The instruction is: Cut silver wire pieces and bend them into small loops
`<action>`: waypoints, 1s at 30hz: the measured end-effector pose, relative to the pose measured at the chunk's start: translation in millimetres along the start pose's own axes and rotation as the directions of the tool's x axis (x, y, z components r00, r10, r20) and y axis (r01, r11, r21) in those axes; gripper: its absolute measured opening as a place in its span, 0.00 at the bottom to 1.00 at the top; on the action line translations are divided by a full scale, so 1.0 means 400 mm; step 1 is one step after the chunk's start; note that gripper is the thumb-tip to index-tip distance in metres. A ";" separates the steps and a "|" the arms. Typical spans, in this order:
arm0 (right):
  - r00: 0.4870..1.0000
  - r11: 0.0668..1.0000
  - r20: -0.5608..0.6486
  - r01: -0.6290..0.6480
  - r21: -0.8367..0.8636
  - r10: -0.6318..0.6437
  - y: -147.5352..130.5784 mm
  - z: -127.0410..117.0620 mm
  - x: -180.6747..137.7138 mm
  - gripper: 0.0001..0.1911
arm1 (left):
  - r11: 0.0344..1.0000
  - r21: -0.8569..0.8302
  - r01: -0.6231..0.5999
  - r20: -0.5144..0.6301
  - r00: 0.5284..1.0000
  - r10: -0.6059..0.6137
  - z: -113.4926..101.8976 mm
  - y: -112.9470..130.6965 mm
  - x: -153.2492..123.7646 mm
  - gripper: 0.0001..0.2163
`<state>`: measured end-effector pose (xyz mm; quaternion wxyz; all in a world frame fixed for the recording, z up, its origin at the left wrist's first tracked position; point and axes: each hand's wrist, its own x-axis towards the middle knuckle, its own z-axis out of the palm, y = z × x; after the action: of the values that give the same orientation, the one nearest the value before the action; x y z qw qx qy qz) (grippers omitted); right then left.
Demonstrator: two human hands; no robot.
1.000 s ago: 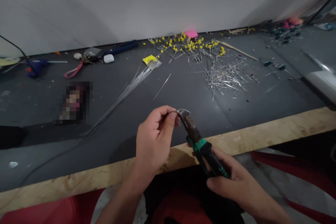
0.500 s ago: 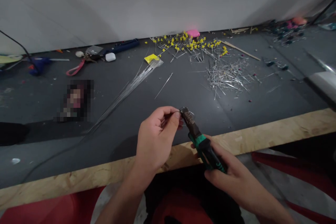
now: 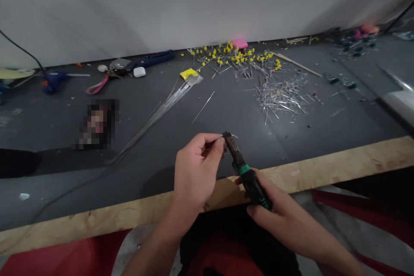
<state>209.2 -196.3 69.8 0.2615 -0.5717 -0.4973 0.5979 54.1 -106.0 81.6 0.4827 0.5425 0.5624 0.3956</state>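
Near the front edge of the dark table, my left hand (image 3: pixel 198 168) pinches a thin metal wire between thumb and forefinger; most of it is hidden by the fingers. My right hand (image 3: pixel 274 207) is wrapped round the green and black handles of a pair of pliers (image 3: pixel 235 151). The dark jaws meet the wire right at my left fingertips, and a short bright end of wire sticks out beyond them. Behind my hands lies a single wire piece (image 3: pixel 203 107). To its left stretches a bundle of long straight wires (image 3: pixel 161 108), one end by a yellow tag (image 3: pixel 189 73).
A heap of short wire pieces (image 3: pixel 284 95) lies at right centre. Yellow-tipped wires (image 3: pixel 239 56) and a pink lump (image 3: pixel 239 43) sit by the wall. Further left are a white case (image 3: pixel 139 72), keys with a pink strap (image 3: pixel 98 86) and a blurred-out object (image 3: pixel 98 123). Pale wood (image 3: pixel 310 172) edges the table.
The plier handles have drawn closer together and the jaws have turned slightly at my left fingertips. Less wire shows around the jaws. The whole view has shifted a little.
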 end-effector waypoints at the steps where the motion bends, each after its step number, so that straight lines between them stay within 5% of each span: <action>1: 1.000 1.000 -0.002 0.002 -0.005 -0.002 0.000 0.000 0.000 0.31 | 1.000 0.006 -0.005 0.008 1.000 0.005 0.000 -0.002 0.001 0.06; 16: 0.997 0.998 -0.067 -0.046 -0.033 0.043 0.003 0.018 0.039 0.10 | 1.000 0.013 -0.007 0.030 1.000 0.007 0.001 -0.040 0.027 0.07; 26: 0.990 0.985 -0.138 -0.030 -0.169 0.006 0.028 0.024 0.093 0.11 | 0.999 0.052 -0.001 -0.011 1.000 0.002 0.000 -0.072 0.052 0.09; 30: 0.974 0.985 -0.196 0.082 -0.154 -0.112 -0.001 0.020 0.130 0.10 | 0.982 -0.159 -0.098 -0.139 0.987 0.076 0.016 -0.081 0.058 0.16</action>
<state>190.5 -152.6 46.8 0.2979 -0.6225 -0.5374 0.4847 54.3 -86.5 46.2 0.4700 0.4971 0.5341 0.4967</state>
